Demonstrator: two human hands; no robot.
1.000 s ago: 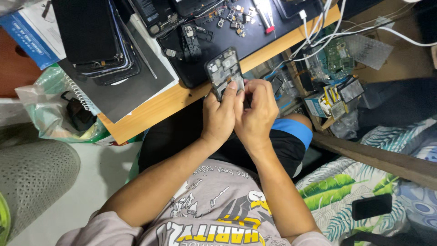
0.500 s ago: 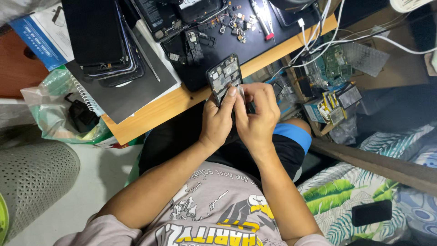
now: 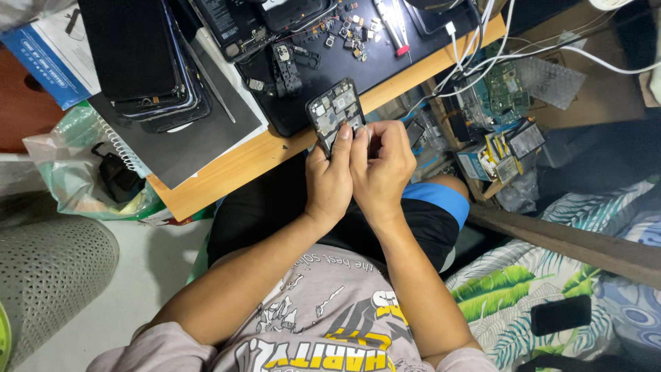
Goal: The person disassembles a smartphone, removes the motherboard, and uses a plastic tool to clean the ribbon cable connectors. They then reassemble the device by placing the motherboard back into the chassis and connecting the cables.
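I hold an opened smartphone (image 3: 335, 110) with its back removed and its boards showing, over the front edge of the wooden desk (image 3: 227, 165). My left hand (image 3: 329, 180) grips its lower part from below, thumb on the inside. My right hand (image 3: 381, 165) pinches at the phone's lower right edge with its fingertips closed; what lies between them is too small to tell. Both hands touch each other above my lap.
A black work mat (image 3: 323, 62) carries loose phone parts, small screws and a red-tipped tool (image 3: 392, 27). Stacked phones (image 3: 141, 62) lie on a spiral notebook at left. Cables, circuit boards (image 3: 506, 96) and small boxes fill the right. A dark phone (image 3: 560, 314) lies on leaf-patterned bedding.
The view has shifted slightly. My hands keep the phone in nearly the same place, with the right fingers working at its lower edge.
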